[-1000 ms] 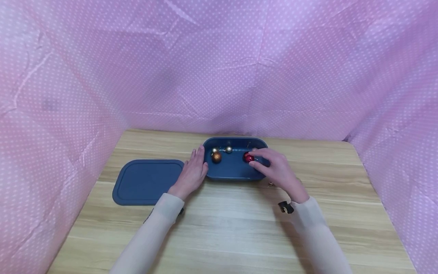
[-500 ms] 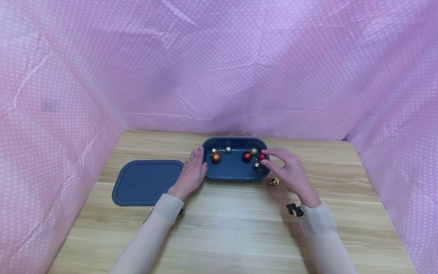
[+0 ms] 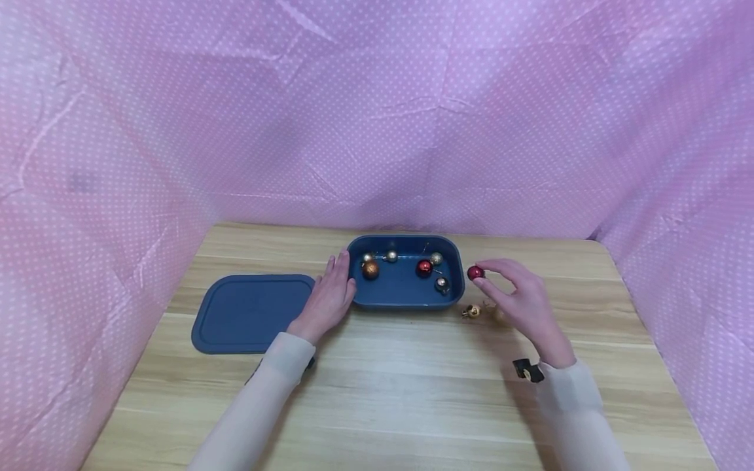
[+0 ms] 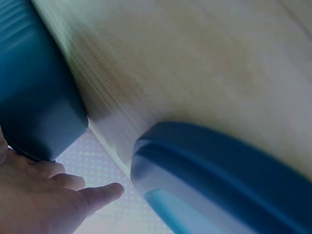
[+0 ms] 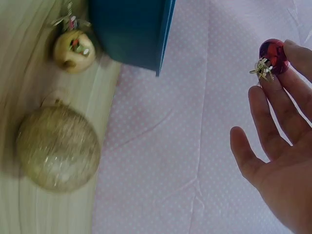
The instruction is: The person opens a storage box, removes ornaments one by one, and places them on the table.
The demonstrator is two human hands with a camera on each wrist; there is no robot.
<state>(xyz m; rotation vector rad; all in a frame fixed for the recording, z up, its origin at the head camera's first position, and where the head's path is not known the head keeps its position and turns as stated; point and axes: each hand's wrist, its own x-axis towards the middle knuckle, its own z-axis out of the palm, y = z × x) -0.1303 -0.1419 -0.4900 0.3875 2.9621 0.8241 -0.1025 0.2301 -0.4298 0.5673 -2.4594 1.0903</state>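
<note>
Hovering just clear of box edge (image 3: pixel 462 275): red bauble (image 3: pixel 475 273) in right hand (image 3: pixel 528 306)

The right hand (image 5: pixel 292 168) pinched a red bauble (image 5: pixel 275 56); a small gold bauble (image 5: pixel 68 54) and larger glittery bauble (image 5: pixel 58 151) lay near the blue box (image 5: pixel 129 36).

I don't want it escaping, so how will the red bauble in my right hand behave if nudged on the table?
The red bauble would likely roll, being round, though its shiny trim could make it veer. Its glossy surface suggests it may slip against the fingers.
</note>
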